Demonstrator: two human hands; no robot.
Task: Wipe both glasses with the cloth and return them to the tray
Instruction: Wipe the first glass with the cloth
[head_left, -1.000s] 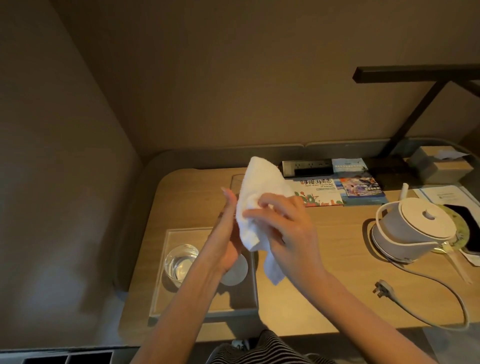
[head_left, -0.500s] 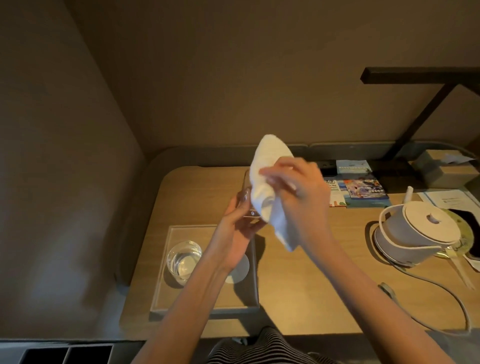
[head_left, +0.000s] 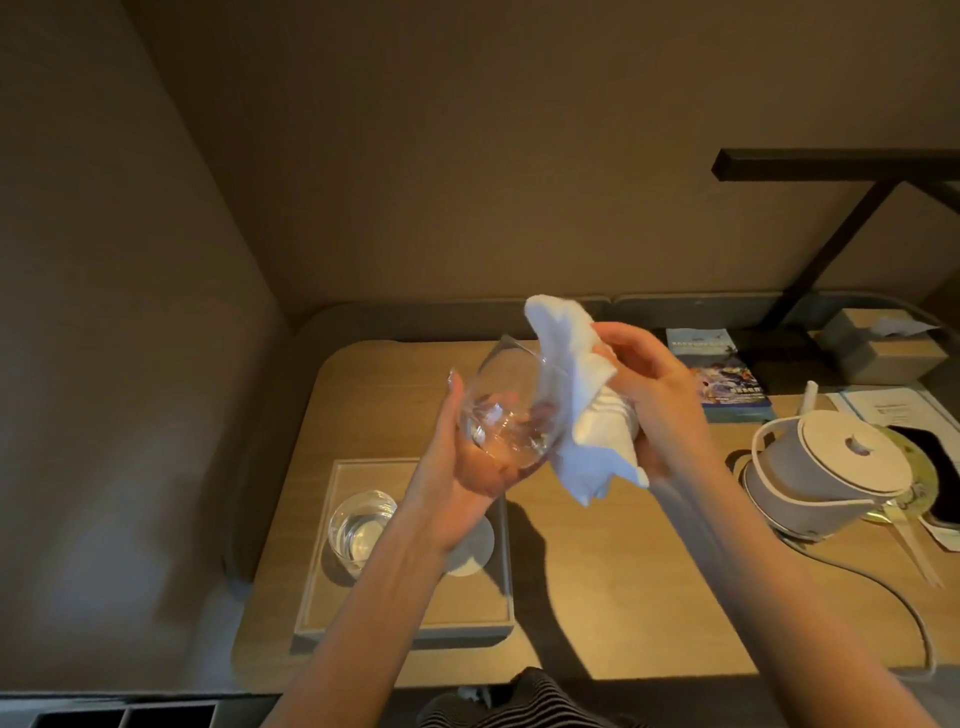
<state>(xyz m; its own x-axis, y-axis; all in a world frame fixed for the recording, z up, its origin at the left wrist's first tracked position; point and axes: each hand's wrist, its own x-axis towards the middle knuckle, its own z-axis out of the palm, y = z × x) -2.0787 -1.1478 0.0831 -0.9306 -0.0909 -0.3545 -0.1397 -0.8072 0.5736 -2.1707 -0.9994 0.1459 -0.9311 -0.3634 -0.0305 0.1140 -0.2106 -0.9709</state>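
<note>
Spanning most of the lower view, light wooden table with rounded corners (head_left: 597, 597) carries everything. Rectangular pale tray with raised rim (head_left: 405, 631) sits near its left front edge. White-lidded grey electric kettle (head_left: 826, 473) stands well right of tray, grey cord trailing toward table front. Colourful printed booklets (head_left: 722, 374) lie at table back, behind the right hand; tan tissue box (head_left: 878, 345) further right.

Both forearms reach up from bottom edge, hands raised above table. Left hand (head_left: 457, 473) grip: closed around clear stemless glass held in the air (head_left: 511, 410), palm cupping its base, fingers visible through the wall; glass tilted, mouth pointing up and to the right. Right hand (head_left: 660, 395) grip: clenched on white crumpled cloth (head_left: 587, 405), which is pressed against the rim side of that glass; loose cloth end hangs below hand.

Second clear glass (head_left: 363, 527) stands upright in left part of tray, apart from both hands. Small round white coaster (head_left: 475, 545) lies in tray right of it, partly hidden by left wrist. Striped dark fabric (head_left: 519, 701) shows at bottom centre.
</note>
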